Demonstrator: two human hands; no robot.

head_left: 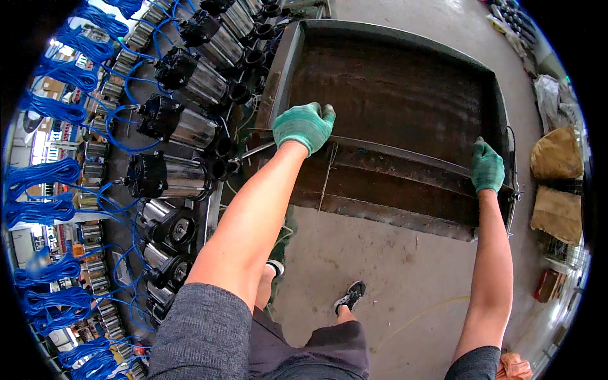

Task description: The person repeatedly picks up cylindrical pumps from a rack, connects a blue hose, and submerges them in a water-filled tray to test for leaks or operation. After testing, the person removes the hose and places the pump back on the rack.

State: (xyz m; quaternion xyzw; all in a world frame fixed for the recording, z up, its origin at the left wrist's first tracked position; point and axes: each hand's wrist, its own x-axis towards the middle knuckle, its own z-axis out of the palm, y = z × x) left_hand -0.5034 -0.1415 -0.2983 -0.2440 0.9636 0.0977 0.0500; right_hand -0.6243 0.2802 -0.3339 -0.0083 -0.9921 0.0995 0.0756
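Far left: coils of blue cable (54, 107) hanging in loops along the curved edge of the view, more bunched lower down. Next to them, rows of cylindrical pump motors (183, 130) with shiny steel bodies and black end caps, lying side by side on a dark rack, thin blue leads running between them.

Centre: large rusty steel tray (392, 95), rectangular, shallow, dark brown inside, raised walls all round, standing just beside the motor rack. Near wall made of a steel bar and an angled lip below it, streaked with rust. Left hand (304, 125) in a green knit glove, curled down over the near-left rim of the tray, fingers closed around the edge, bare forearm stretching up from the lower edge. A thin metal rod (256, 150) poking out toward the rack just left of that hand.

Below the tray: bare grey concrete floor (380, 253), stained and scuffed, a thin yellowish line across it. Black sneakers (349, 296) and dark shorts at the bottom.

Right: right hand (487, 168), also green-gloved, gripping the near-right corner of the tray rim, fingers wrapped over the top edge. Further right, tan sacks (557, 155) piled at the floor's edge, small clutter beneath them.
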